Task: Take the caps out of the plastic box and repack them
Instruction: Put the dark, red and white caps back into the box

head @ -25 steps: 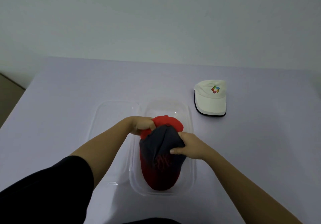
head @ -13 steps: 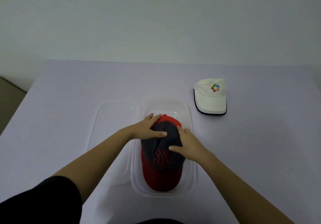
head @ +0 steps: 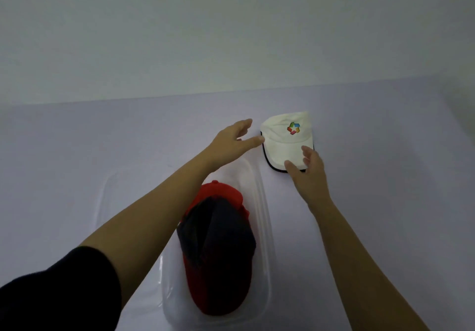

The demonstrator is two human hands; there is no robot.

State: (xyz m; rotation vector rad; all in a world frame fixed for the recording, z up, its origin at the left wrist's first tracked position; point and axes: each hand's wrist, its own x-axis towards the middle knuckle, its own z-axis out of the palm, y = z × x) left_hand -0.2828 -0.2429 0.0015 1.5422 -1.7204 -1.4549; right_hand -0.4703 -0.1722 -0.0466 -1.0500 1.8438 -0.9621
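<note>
3 caps total: 1 white cap (head: 285, 148), 1 red cap (head: 221, 195), 1 dark cap (head: 218, 238) with a red brim. 1 clear plastic box (head: 264, 228). 1 clear lid (head: 108, 202). 2 hands: 1 left hand (head: 231, 142), 1 right hand (head: 308, 174). 1 tabletop (head: 128, 138).

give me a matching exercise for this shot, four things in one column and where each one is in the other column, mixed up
Things
1. white cap
2. red and dark cap
3. left hand
4. right hand

Places
a. inside the plastic box
b. reaching over the white cap's near brim
c. on the table, beyond the box
d. open, by the white cap's left edge

Pairs: 1-c, 2-a, 3-d, 4-b
</note>
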